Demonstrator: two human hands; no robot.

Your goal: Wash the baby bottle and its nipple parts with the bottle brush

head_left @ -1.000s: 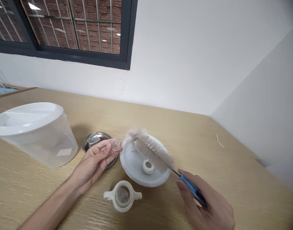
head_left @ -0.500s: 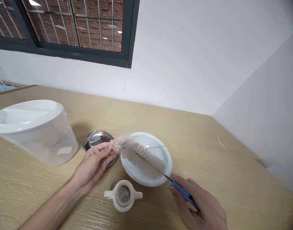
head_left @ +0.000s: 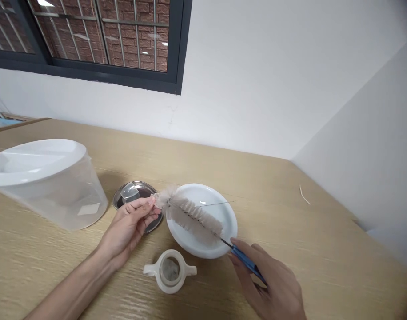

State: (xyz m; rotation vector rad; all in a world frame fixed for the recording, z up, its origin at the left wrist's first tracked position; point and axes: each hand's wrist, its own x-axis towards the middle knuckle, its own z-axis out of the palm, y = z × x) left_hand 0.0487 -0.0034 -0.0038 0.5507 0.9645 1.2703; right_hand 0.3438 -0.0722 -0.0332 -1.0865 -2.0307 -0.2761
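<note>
My right hand is closed round the blue handle of a bottle brush. The brush, with pale bristles on a twisted wire, slants up and left above a white bowl. At its far end, my left hand pinches a small clear piece, mostly hidden by the fingers. The bristle tip meets that piece; how far it goes in I cannot tell. Behind the left hand lies a round metal dish with a clear block-like piece in it. A white two-handled strainer stands in front of the bowl.
A translucent bin with a white lid stands at the left. A thin wire crosses the bowl's rim. One pale curved strip lies at the right of the wooden table. White walls and a barred window bound the back.
The brush and my right hand have shifted left and slightly up, bringing the bristles closer over my left fingers. The left hand has moved only slightly.
</note>
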